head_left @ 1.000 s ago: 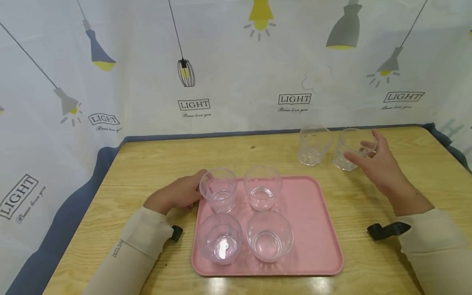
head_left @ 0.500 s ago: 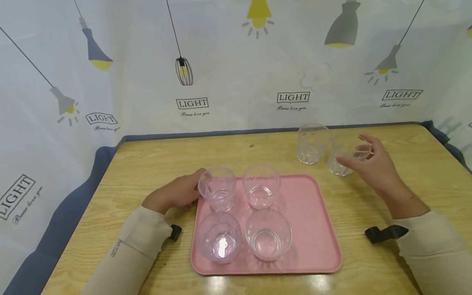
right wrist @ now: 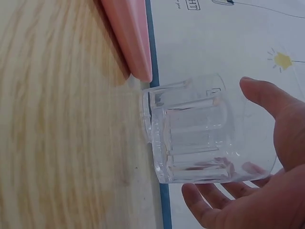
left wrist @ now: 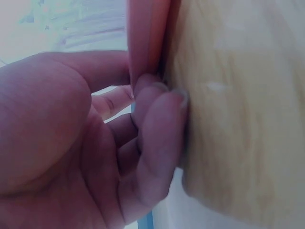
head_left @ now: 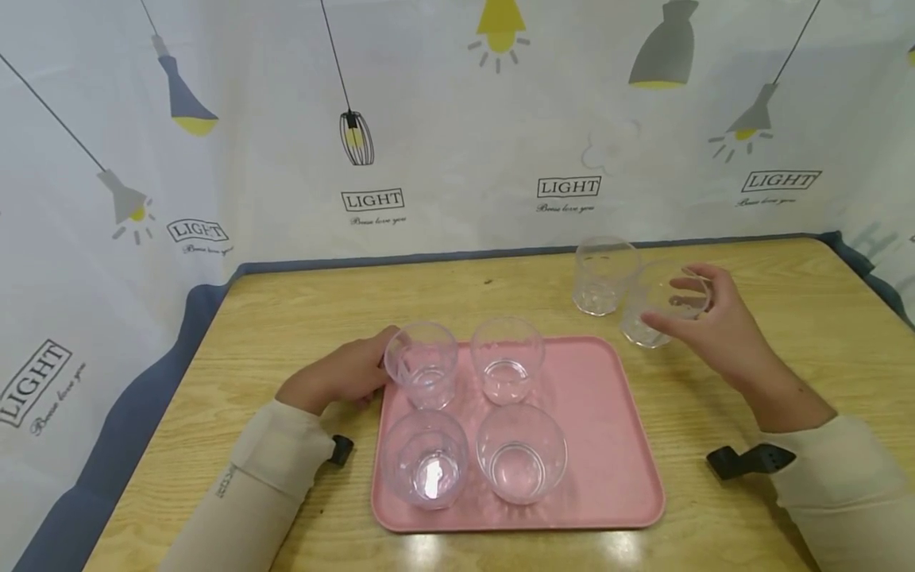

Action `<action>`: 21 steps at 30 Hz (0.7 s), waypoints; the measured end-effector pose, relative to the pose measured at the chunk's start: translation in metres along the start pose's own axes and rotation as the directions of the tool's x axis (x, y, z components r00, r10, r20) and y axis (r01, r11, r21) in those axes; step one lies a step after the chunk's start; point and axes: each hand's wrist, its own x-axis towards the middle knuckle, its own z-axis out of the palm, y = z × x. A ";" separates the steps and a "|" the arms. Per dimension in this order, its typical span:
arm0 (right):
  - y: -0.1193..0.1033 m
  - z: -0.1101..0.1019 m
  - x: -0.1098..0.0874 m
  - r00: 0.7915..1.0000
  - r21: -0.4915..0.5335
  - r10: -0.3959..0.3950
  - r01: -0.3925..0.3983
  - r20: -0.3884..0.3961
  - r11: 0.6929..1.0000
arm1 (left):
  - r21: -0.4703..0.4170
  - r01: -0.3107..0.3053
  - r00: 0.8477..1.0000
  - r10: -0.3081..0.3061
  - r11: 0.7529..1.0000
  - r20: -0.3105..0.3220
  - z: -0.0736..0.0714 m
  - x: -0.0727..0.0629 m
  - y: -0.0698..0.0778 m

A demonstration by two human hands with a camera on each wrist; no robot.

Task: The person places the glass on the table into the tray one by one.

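In the head view my left hand (head_left: 343, 371) holds the left edge of a pink tray (head_left: 600, 453). The left wrist view shows its fingers curled at the underside of the tray's rim (left wrist: 143, 38). Several clear cups stand on the tray, among them a back-left cup (head_left: 423, 369) beside my left hand and a front-right cup (head_left: 522, 453). Beyond the tray's back right corner, my right hand (head_left: 725, 338) grips another clear cup (head_left: 646, 294), thumb on one side and fingers on the other. In the right wrist view this cup (right wrist: 195, 133) has its base toward the wooden table.
One more clear cup (head_left: 604, 278) stands on the wooden table (head_left: 343, 302) just behind and left of the gripped one. A white curtain (head_left: 443, 119) with printed lamps hangs along the table's back edge. Bare tray surface lies right of the cups.
My right hand and its cup have moved left and nearer, toward the tray, partly overlapping the other loose cup in view. The left hand and the tray stay where they were.
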 end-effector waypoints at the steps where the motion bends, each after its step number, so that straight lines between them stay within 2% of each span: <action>1: -0.001 0.000 -0.001 1.000 0.005 -0.002 0.002 0.004 1.000 | 0.002 -0.003 1.000 0.003 1.000 -0.001 0.000 0.000 0.001; 12: -0.014 0.008 -0.010 0.994 -0.030 -0.075 0.078 0.083 0.997 | 0.007 -0.011 1.000 0.011 1.000 0.002 -0.001 -0.002 0.004; 21: -0.025 0.020 -0.022 0.966 0.018 -0.190 0.190 0.178 0.982 | -0.025 -0.020 1.000 0.020 0.999 -0.003 0.000 -0.001 0.004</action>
